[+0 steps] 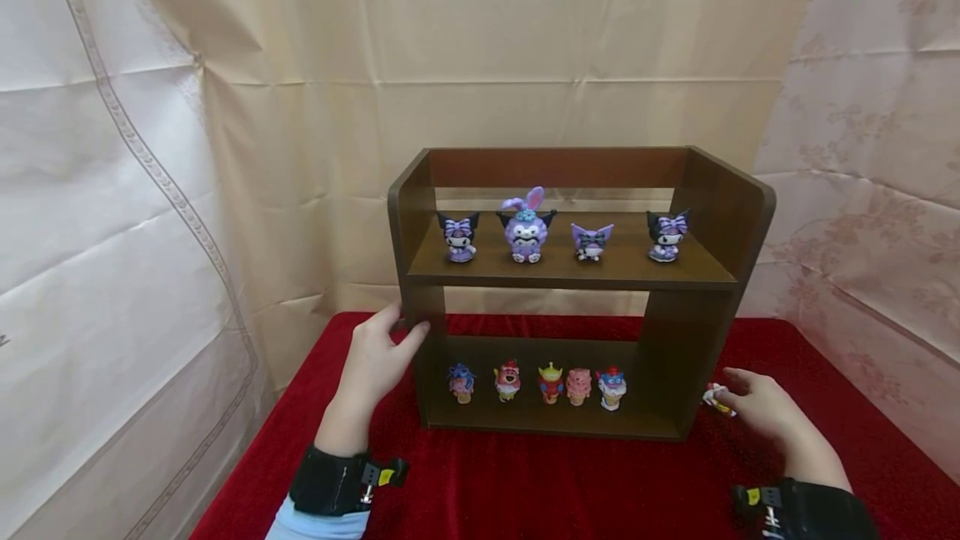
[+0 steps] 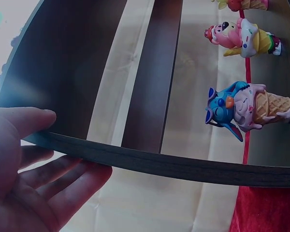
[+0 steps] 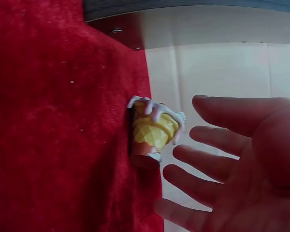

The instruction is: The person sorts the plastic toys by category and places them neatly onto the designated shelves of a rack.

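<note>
My left hand (image 1: pixel 375 363) holds the left side panel of a dark brown wooden display shelf (image 1: pixel 570 282). In the left wrist view, the thumb (image 2: pixel 36 118) lies on the inner side of the panel edge and the other fingers on the outer side. To the right of the shelf, my right hand (image 1: pixel 776 417) hovers beside an ice-cream-cone figurine (image 3: pixel 154 128) lying on its side on the red cloth. Its fingers are spread and relaxed, apart from the cone in the right wrist view. The figurine's top is turned away there.
Several purple figurines, among them a bunny-eared one (image 1: pixel 526 232), stand on the upper tier. On the lower tier are several cone figurines, including a blue one (image 2: pixel 222 108) at the left end. Red velvet cloth (image 1: pixel 540 482) covers the table; cream curtains (image 1: pixel 570 40) hang behind.
</note>
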Motion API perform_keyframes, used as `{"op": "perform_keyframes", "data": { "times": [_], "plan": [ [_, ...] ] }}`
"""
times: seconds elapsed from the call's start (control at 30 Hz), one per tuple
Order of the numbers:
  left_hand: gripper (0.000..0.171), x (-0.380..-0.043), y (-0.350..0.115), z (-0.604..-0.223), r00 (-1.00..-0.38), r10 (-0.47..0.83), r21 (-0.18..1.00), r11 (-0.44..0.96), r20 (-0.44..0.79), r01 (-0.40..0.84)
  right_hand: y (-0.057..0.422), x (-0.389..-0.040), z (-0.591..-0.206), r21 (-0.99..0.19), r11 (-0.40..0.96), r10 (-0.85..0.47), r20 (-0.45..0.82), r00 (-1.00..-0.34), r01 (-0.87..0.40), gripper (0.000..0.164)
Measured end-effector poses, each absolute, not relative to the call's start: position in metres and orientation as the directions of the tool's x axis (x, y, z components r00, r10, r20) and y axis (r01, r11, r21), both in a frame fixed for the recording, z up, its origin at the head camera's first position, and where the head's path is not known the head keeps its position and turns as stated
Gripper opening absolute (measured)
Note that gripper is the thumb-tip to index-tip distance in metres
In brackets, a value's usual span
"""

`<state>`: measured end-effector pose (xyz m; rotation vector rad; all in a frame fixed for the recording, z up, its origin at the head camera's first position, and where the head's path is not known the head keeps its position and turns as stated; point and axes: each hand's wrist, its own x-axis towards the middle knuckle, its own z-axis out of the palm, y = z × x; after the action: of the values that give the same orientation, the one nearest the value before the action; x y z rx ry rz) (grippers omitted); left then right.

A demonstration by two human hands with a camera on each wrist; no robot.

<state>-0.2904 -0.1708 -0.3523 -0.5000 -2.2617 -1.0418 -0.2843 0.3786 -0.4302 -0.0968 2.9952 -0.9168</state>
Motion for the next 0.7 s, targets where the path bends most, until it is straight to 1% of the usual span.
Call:
{"op": "perform_keyframes", "data": {
  "times": [0.27, 0.47, 0.57, 0.7],
  "plan": [
    [0.035, -0.2902, -0.1708, -0.3521, -0.757, 0.084, 0.558, 0.624, 0.648, 0.547, 0.3746, -0.2859, -0.4337, -0.581, 0.813, -0.067, -0.040, -0.997, -0.031, 0.048],
    [0.034, -0.2909, -0.1711, -0.3530, -0.762, 0.081, 0.569, 0.616, 0.642, 0.545, 0.3731, -0.2845, -0.4341, -0.576, 0.813, -0.087, 0.027, -0.996, -0.086, 0.033],
    [0.034, -0.2910, -0.1710, -0.3530, -0.763, 0.082, 0.567, 0.619, 0.642, 0.543, 0.3714, -0.2827, -0.4335, -0.599, 0.796, -0.077, 0.038, -0.996, -0.084, 0.031],
    [0.035, -0.2910, -0.1709, -0.3531, -0.763, 0.082, 0.564, 0.624, 0.641, 0.541, 0.3690, -0.2823, -0.4327, -0.596, 0.797, -0.071, 0.068, -0.995, -0.098, 0.029]
  ]
}}
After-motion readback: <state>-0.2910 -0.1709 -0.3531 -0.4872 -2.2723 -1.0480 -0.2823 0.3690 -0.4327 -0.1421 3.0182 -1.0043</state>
